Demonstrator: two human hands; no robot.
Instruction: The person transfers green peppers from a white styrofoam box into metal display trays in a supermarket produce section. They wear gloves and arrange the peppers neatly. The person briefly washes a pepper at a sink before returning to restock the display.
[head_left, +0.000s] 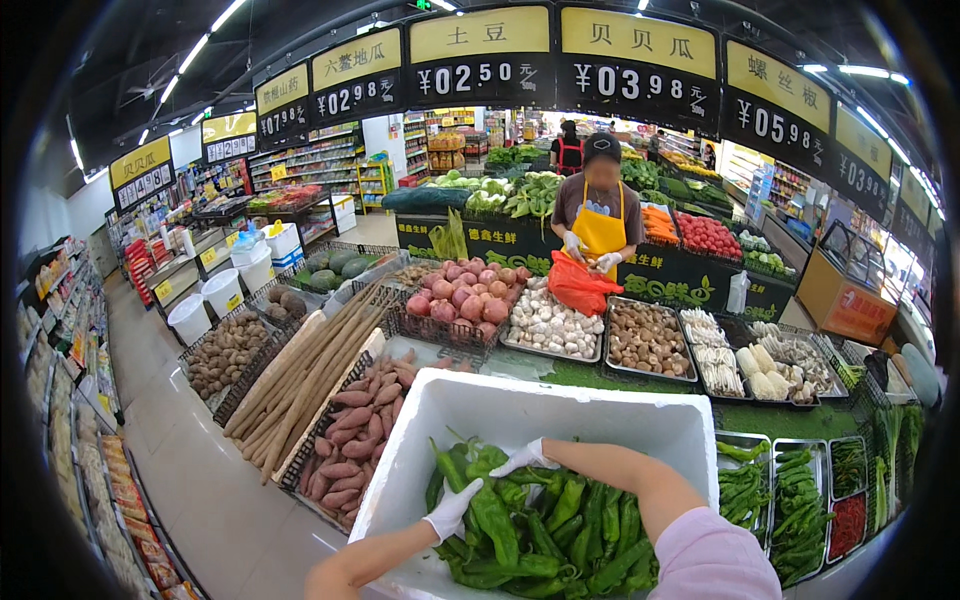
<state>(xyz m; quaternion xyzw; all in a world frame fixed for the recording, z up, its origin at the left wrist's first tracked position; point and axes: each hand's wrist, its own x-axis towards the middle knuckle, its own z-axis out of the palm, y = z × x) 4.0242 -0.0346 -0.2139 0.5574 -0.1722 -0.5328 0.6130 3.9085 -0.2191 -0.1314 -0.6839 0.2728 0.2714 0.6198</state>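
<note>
Both hands wear white gloves and reach into a white polystyrene box (570, 409) that holds many long green peppers (592, 525). My left hand (452, 510) is at the left of the heap, its fingers and thumb against a few peppers. From above and to the right, my right hand (527, 459) touches the peppers near the box's far side, fingers pointing left. The two hands have some peppers between them; whether either one grips a pepper cannot be told. The peppers hide parts of the fingertips.
Sweet potatoes (352, 442) lie left of the box, metal trays of green peppers (799, 510) right. Beyond are onions (469, 292), garlic (555, 319) and mushrooms (649, 337). Across the stand, a person in a yellow apron (600, 225) holds a red plastic bag (577, 283). Price signs hang overhead.
</note>
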